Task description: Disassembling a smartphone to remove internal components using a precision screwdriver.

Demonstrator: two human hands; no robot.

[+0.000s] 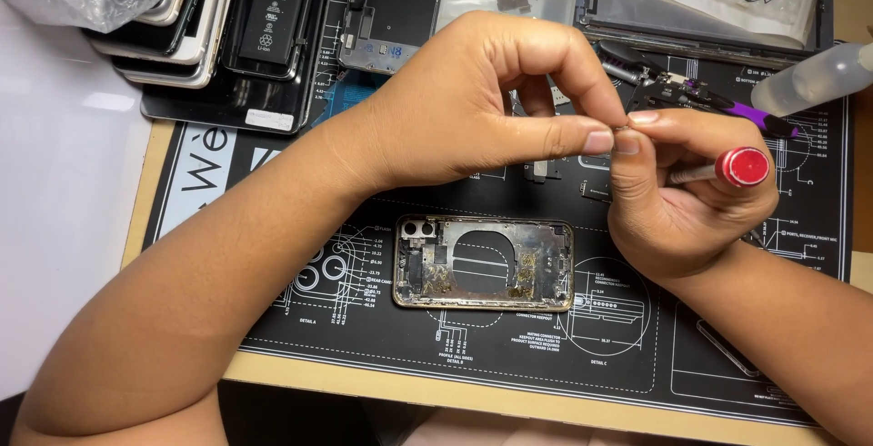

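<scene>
Tiny part (622,128) pinched between my left hand (473,105) and right hand (677,196) fingertips, above the mat (727,337), right of centre. Right hand also grips the red-capped screwdriver (727,170). Risk: a slip drops the part among the clutter. Part mostly hidden, can't identify it. Gutted phone shell (483,262) lies near me.

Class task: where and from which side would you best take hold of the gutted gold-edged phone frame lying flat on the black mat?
Grip the gutted gold-edged phone frame from above across its two long edges, near the middle: it lies flat, and both rails are straight and exposed.
</scene>
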